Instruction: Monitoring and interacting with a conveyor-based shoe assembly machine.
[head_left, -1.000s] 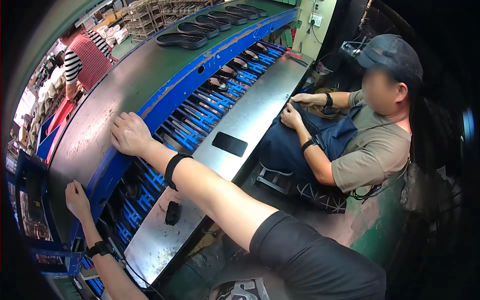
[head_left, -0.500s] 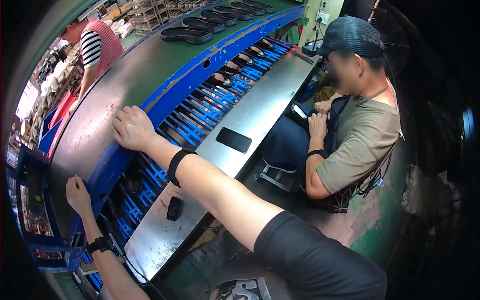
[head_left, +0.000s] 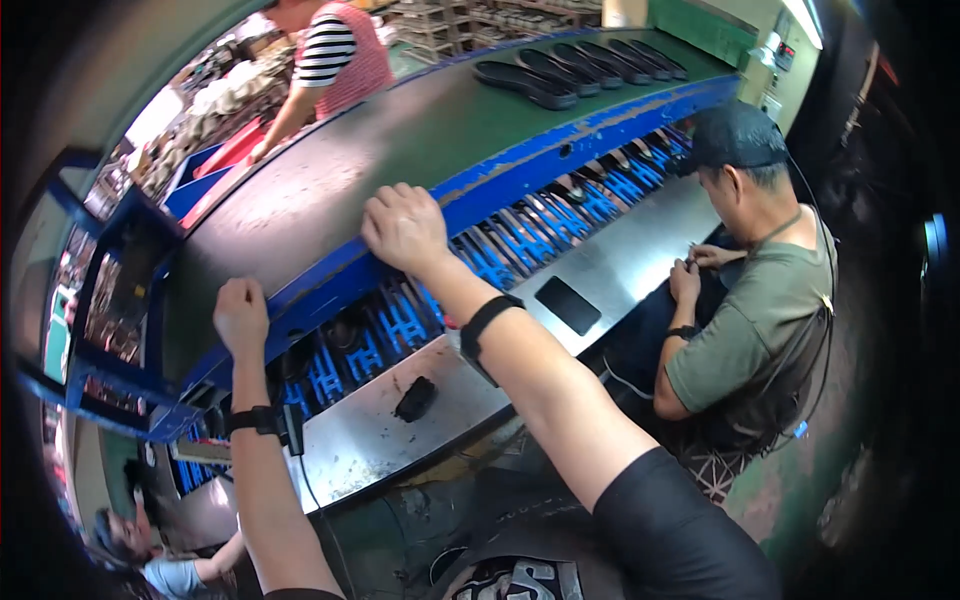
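My left hand point(head_left: 242, 315) is curled into a loose fist at the near edge of a green conveyor belt point(head_left: 290, 215). Farther right, my right hand point(head_left: 405, 228) rests on the same edge, its fingers bent under and pressed together. Nothing shows in either hand, though both palms are turned away. Below them runs the belt's blue metal side rail point(head_left: 520, 165), its paint chipped. At the far right of the belt lie several black shoe soles point(head_left: 525, 85) in a row.
Blue slotted holders point(head_left: 405, 320) carrying shoes pass under the belt. On a metal ledge point(head_left: 480, 380) lie a black phone point(head_left: 568, 305) and a small black object point(head_left: 415, 400). One co-worker point(head_left: 750, 300) sits at right, another point(head_left: 335, 60) stands across the belt, a third point(head_left: 165, 555) is lower left.
My view has turned left, so the belt and ledge sit farther right in it. A person at lower left has come into sight. Both hands stay at the belt's edge.
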